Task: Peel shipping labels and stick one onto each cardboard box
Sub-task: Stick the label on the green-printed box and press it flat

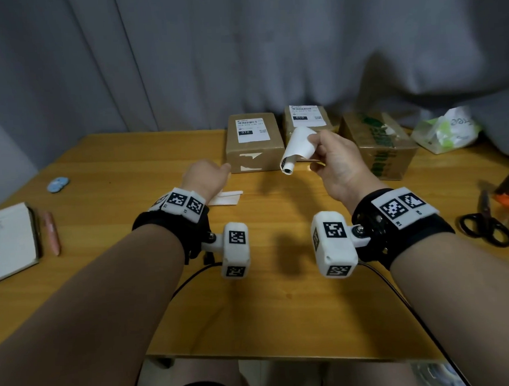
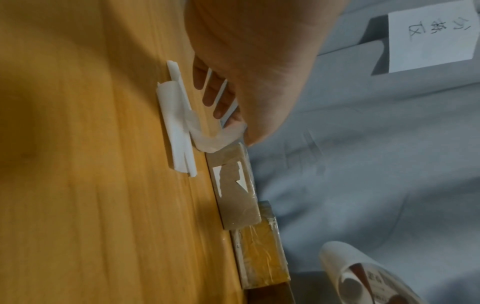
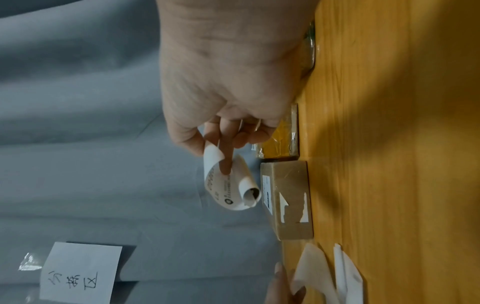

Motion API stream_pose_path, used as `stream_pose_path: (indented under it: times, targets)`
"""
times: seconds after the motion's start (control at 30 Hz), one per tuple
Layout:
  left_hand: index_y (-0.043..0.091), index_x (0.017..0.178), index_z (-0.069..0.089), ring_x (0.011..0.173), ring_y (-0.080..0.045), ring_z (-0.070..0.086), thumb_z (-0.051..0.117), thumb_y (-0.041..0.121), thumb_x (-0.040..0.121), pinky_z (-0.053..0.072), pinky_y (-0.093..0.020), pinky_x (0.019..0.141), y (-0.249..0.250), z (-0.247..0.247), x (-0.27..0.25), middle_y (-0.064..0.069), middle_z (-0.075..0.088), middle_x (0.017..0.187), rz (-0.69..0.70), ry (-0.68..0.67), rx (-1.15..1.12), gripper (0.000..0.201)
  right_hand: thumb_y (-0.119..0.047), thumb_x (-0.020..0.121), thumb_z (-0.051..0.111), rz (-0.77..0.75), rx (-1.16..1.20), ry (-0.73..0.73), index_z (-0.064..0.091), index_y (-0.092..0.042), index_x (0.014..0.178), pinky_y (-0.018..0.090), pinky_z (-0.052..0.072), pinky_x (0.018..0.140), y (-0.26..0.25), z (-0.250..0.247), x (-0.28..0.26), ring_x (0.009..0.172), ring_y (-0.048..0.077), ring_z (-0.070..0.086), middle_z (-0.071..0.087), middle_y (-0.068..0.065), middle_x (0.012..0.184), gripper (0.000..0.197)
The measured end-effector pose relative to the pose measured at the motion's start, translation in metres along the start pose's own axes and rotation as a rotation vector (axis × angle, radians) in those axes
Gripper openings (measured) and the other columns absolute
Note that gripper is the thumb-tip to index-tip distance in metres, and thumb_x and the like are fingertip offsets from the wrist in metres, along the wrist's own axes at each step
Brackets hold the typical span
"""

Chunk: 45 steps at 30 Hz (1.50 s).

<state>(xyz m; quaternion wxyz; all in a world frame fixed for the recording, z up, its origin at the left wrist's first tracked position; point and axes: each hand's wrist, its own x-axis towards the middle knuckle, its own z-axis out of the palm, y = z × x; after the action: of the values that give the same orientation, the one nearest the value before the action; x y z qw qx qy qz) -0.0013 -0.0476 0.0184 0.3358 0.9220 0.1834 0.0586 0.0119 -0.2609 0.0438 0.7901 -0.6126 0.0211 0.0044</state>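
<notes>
Up above the bench (image 1: 101,176), the right hand (image 1: 338,163) pinches a curled shipping label (image 1: 296,150), thumb and fingers closed on its upper edge while the lower end rolls into a tube. It hangs just in front of the middle cardboard box (image 1: 305,119), which carries a label on top, as does the left cardboard box (image 1: 254,146) beside it. The right cardboard box (image 1: 376,146), with green print, shows no white label on top. The left hand (image 1: 206,177) sits low near the left box's near corner, its fingers curled around a translucent strip of backing paper (image 2: 218,139). More white backing strips (image 1: 227,197) lie flat on the bench just near that hand. Scissors (image 1: 486,226) rest at the right edge, a notebook (image 1: 9,241) and pen (image 1: 52,232) at the left.
</notes>
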Motion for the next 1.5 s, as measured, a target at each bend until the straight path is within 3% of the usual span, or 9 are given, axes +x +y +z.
stream_pose_path:
  times: [0.17, 0.27, 0.47, 0.63, 0.83, 1.0, 1.1, 1.33, 1.5]
  targets:
    - [0.012, 0.1, 0.061, 0.101, -0.033, 0.06, 0.047, 0.04, 0.092, 0.048, -0.045, 0.093, 0.011, -0.001, -0.008, -0.013, 0.067, 0.104, 0.057, 0.022, -0.069, 0.032, -0.011, 0.086, 0.056, -0.035, 0.046, 0.043, 0.061, -0.013, 0.091, 0.024, 0.045, 0.07, -0.007, -0.013, 0.0, 0.077, 0.013, 0.055, 0.059, 0.0, 0.079, 0.007]
    - [0.021, 0.092, 0.058, 0.104, -0.033, 0.059, 0.051, 0.041, 0.087, 0.047, -0.048, 0.094, 0.035, 0.0, -0.015, -0.009, 0.066, 0.106, 0.118, 0.032, -0.16, 0.022, -0.011, 0.085, 0.057, -0.055, 0.068, 0.084, 0.06, -0.016, 0.082, 0.028, 0.044, 0.076, -0.013, -0.025, 0.001, 0.082, 0.016, 0.054, 0.058, 0.001, 0.081, 0.006]
    - [0.017, 0.11, 0.06, 0.106, -0.02, 0.055, 0.055, 0.034, 0.089, 0.043, -0.029, 0.092, 0.115, 0.024, -0.017, -0.003, 0.06, 0.116, 0.294, -0.057, -0.301, 0.028, -0.011, 0.084, 0.056, -0.125, 0.078, 0.191, 0.056, -0.017, 0.073, 0.029, 0.041, 0.07, -0.042, -0.073, 0.014, 0.076, 0.017, 0.051, 0.054, 0.001, 0.074, 0.013]
    - [0.017, 0.123, 0.055, 0.127, -0.024, 0.043, 0.051, 0.039, 0.091, 0.033, -0.034, 0.108, 0.168, 0.067, -0.008, -0.008, 0.043, 0.137, 0.465, -0.118, -0.084, 0.038, -0.012, 0.083, 0.056, -0.156, 0.027, 0.245, 0.053, -0.018, 0.07, 0.03, 0.038, 0.066, -0.068, -0.107, 0.048, 0.076, 0.017, 0.048, 0.053, 0.003, 0.075, 0.015]
    - [0.008, 0.136, 0.042, 0.129, -0.023, 0.042, 0.046, 0.033, 0.096, 0.03, -0.025, 0.104, 0.219, 0.116, 0.026, -0.011, 0.041, 0.142, 0.593, -0.293, 0.111, 0.047, -0.012, 0.084, 0.054, -0.091, -0.019, 0.319, 0.054, -0.018, 0.068, 0.025, 0.037, 0.055, -0.075, -0.145, 0.09, 0.069, 0.011, 0.05, 0.054, -0.001, 0.075, 0.017]
    - [0.018, 0.149, 0.017, 0.147, -0.022, 0.006, 0.029, 0.049, 0.097, 0.007, -0.044, 0.119, 0.231, 0.149, 0.058, -0.002, 0.01, 0.159, 0.643, -0.341, 0.521, 0.062, -0.014, 0.086, 0.053, -0.042, 0.074, 0.356, 0.058, -0.017, 0.075, 0.02, 0.038, 0.06, -0.072, -0.168, 0.119, 0.069, 0.009, 0.053, 0.056, -0.003, 0.073, 0.013]
    - [0.026, 0.148, 0.021, 0.147, -0.02, -0.002, 0.026, 0.056, 0.095, -0.003, -0.048, 0.118, 0.225, 0.153, 0.061, 0.004, 0.011, 0.159, 0.63, -0.373, 0.557, 0.061, -0.016, 0.087, 0.053, -0.032, 0.089, 0.34, 0.059, -0.015, 0.075, 0.021, 0.04, 0.061, -0.07, -0.172, 0.126, 0.067, 0.009, 0.054, 0.058, -0.003, 0.07, 0.013]
    - [0.025, 0.136, 0.037, 0.143, -0.017, 0.023, 0.03, 0.056, 0.093, -0.001, -0.046, 0.116, 0.208, 0.135, 0.021, -0.002, 0.04, 0.147, 0.667, -0.344, 0.566, 0.053, -0.014, 0.088, 0.051, -0.072, 0.118, 0.28, 0.055, -0.015, 0.07, 0.014, 0.042, 0.046, -0.071, -0.153, 0.101, 0.058, 0.006, 0.051, 0.057, -0.01, 0.051, 0.018]
    - [0.041, 0.14, 0.031, 0.124, -0.023, 0.037, 0.026, 0.066, 0.088, 0.024, -0.044, 0.098, 0.183, 0.121, -0.012, 0.006, 0.04, 0.141, 0.709, -0.282, 0.609, 0.057, -0.018, 0.087, 0.051, -0.03, 0.14, 0.289, 0.057, -0.018, 0.075, 0.024, 0.039, 0.06, -0.065, -0.15, 0.062, 0.066, 0.008, 0.054, 0.057, -0.005, 0.068, 0.013]
